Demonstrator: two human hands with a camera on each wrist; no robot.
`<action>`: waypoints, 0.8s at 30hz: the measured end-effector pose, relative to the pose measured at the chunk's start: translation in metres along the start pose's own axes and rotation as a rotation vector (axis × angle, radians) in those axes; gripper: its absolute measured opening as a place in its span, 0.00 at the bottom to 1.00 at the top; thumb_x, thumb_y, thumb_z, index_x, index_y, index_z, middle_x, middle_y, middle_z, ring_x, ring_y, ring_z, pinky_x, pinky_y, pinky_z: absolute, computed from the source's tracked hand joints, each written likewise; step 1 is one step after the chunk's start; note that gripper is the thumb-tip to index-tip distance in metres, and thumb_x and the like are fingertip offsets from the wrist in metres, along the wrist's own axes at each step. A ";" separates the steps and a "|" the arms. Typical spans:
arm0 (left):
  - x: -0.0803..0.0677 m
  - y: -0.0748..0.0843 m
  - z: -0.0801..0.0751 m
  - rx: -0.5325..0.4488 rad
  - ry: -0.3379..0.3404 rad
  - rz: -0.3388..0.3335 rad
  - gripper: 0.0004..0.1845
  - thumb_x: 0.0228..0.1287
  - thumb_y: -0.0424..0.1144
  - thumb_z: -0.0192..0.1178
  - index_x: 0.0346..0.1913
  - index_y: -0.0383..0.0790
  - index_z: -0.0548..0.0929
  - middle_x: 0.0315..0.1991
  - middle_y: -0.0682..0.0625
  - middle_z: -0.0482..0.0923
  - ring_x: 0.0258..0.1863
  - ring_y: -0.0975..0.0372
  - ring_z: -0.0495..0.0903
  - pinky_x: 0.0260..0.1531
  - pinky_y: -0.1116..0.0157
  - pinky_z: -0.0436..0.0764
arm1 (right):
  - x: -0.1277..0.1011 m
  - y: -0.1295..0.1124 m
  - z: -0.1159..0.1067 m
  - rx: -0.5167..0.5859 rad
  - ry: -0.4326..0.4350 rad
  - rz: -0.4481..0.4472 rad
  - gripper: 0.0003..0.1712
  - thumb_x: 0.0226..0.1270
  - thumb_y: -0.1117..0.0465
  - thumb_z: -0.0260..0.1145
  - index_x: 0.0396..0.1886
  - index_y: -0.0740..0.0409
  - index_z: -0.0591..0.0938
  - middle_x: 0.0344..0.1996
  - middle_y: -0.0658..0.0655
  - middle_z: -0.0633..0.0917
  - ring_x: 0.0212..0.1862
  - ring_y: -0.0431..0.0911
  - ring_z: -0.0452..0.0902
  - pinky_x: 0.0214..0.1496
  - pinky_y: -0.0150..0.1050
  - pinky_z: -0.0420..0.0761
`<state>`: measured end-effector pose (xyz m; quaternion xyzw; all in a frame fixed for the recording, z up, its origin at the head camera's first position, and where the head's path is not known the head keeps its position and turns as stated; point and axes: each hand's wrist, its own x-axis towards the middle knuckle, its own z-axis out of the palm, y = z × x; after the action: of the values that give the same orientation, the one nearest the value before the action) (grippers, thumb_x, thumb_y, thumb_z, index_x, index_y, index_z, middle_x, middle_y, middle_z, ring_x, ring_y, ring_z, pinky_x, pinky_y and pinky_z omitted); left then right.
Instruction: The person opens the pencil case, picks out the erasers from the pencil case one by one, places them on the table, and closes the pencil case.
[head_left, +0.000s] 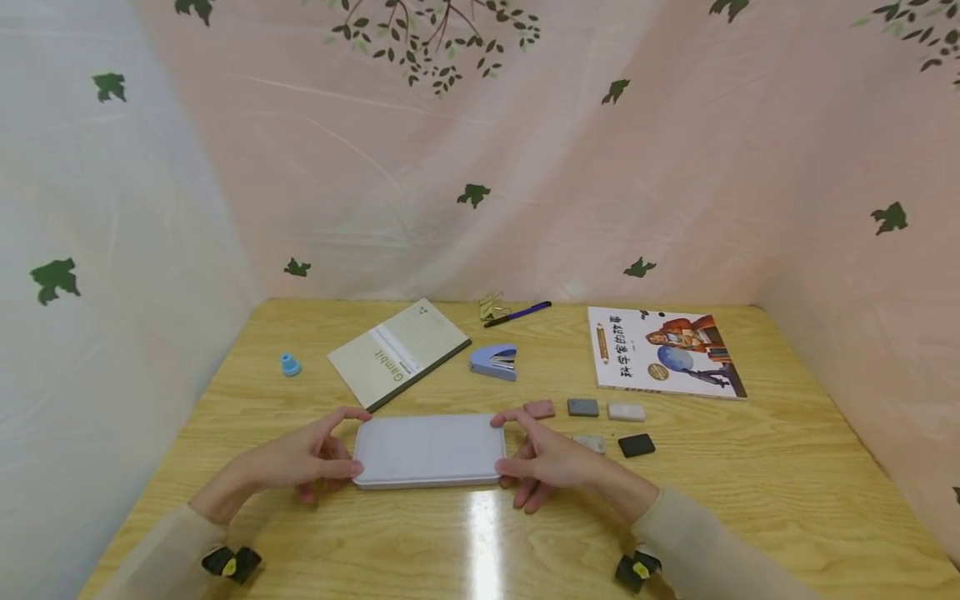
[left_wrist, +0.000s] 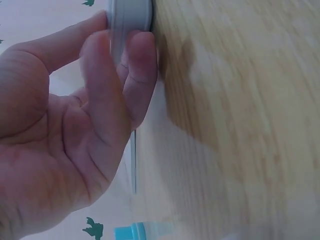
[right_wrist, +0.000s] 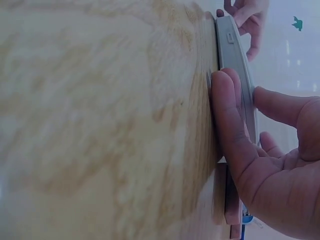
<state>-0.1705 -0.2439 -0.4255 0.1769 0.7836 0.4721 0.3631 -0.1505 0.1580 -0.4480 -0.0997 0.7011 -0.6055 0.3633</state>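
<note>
both arms wear long, loose beige sleeves that end at the wrists. at each cuff, at about 7 and 5 o'clock in the head view, sits a small black clip with a yellow dot. the hands are bare.

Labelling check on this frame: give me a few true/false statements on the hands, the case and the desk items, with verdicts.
1. Both hands grip the short ends of the flat grey case. True: left hand at its left end, right hand at its right end.
2. The case is lifted clear of the table. False: it lies flat on the wood.
3. The blue stapler sits behind the case. True.
4. The pen rests on the notebook. False: it lies on the table to the notebook's right, near the gold clips.
5. The picture book is stacked on the erasers. False: the erasers lie in front of it.
</note>
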 end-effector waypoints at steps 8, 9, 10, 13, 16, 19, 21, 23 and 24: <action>0.003 0.003 -0.003 0.091 0.018 0.043 0.37 0.73 0.43 0.63 0.77 0.42 0.57 0.37 0.42 0.79 0.19 0.60 0.75 0.14 0.68 0.78 | -0.002 0.000 0.002 0.026 0.005 -0.011 0.35 0.73 0.61 0.67 0.72 0.47 0.60 0.35 0.67 0.86 0.25 0.51 0.85 0.28 0.51 0.88; 0.004 0.003 -0.004 0.104 0.021 0.052 0.36 0.73 0.43 0.63 0.76 0.42 0.58 0.38 0.42 0.79 0.19 0.61 0.75 0.14 0.69 0.77 | -0.002 0.000 0.002 0.027 0.006 -0.010 0.34 0.73 0.61 0.67 0.72 0.47 0.60 0.35 0.67 0.86 0.25 0.51 0.85 0.28 0.51 0.88; 0.005 0.004 -0.004 0.114 0.023 0.060 0.36 0.73 0.43 0.63 0.76 0.41 0.58 0.38 0.43 0.78 0.19 0.61 0.74 0.14 0.69 0.77 | -0.002 0.000 0.002 0.030 0.005 -0.010 0.34 0.74 0.61 0.66 0.72 0.48 0.60 0.36 0.67 0.86 0.25 0.52 0.85 0.28 0.50 0.88; 0.007 0.005 -0.006 0.131 0.021 0.078 0.35 0.73 0.42 0.63 0.76 0.40 0.59 0.38 0.43 0.77 0.19 0.61 0.74 0.13 0.69 0.77 | -0.003 0.000 0.001 0.037 -0.010 -0.007 0.33 0.75 0.60 0.65 0.72 0.47 0.60 0.37 0.67 0.86 0.27 0.53 0.86 0.29 0.51 0.88; 0.007 0.009 -0.004 0.217 0.042 0.106 0.34 0.73 0.42 0.63 0.74 0.36 0.61 0.36 0.45 0.77 0.22 0.61 0.75 0.17 0.68 0.79 | -0.005 -0.001 -0.003 0.029 -0.021 -0.012 0.33 0.75 0.58 0.65 0.72 0.48 0.60 0.39 0.67 0.86 0.29 0.57 0.86 0.31 0.52 0.88; 0.002 0.021 0.005 0.414 0.150 0.130 0.34 0.71 0.44 0.66 0.72 0.34 0.65 0.39 0.47 0.78 0.28 0.62 0.76 0.25 0.67 0.80 | -0.012 -0.006 -0.012 -0.030 -0.003 -0.045 0.32 0.77 0.57 0.63 0.74 0.52 0.61 0.43 0.69 0.85 0.33 0.61 0.86 0.32 0.54 0.88; -0.004 0.033 0.012 0.590 0.290 0.163 0.34 0.68 0.45 0.68 0.71 0.35 0.68 0.44 0.45 0.80 0.32 0.63 0.77 0.28 0.66 0.79 | -0.017 -0.012 -0.021 -0.100 0.045 -0.103 0.30 0.78 0.58 0.61 0.74 0.56 0.63 0.45 0.69 0.84 0.36 0.61 0.85 0.33 0.54 0.88; -0.009 0.045 0.016 0.745 0.448 0.228 0.33 0.67 0.45 0.69 0.70 0.38 0.71 0.49 0.43 0.80 0.31 0.62 0.77 0.25 0.65 0.79 | -0.025 -0.020 -0.030 -0.227 0.126 -0.206 0.27 0.79 0.58 0.59 0.73 0.58 0.67 0.49 0.68 0.84 0.40 0.60 0.85 0.38 0.50 0.88; -0.010 0.050 0.017 0.818 0.532 0.283 0.32 0.66 0.45 0.69 0.68 0.38 0.72 0.51 0.41 0.79 0.28 0.63 0.76 0.22 0.66 0.78 | -0.029 -0.024 -0.035 -0.316 0.188 -0.277 0.25 0.80 0.58 0.59 0.71 0.59 0.69 0.52 0.67 0.84 0.44 0.58 0.85 0.40 0.49 0.88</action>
<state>-0.1546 -0.2153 -0.3829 0.2828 0.9380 0.1997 -0.0159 -0.1585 0.1964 -0.4146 -0.1935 0.7977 -0.5388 0.1897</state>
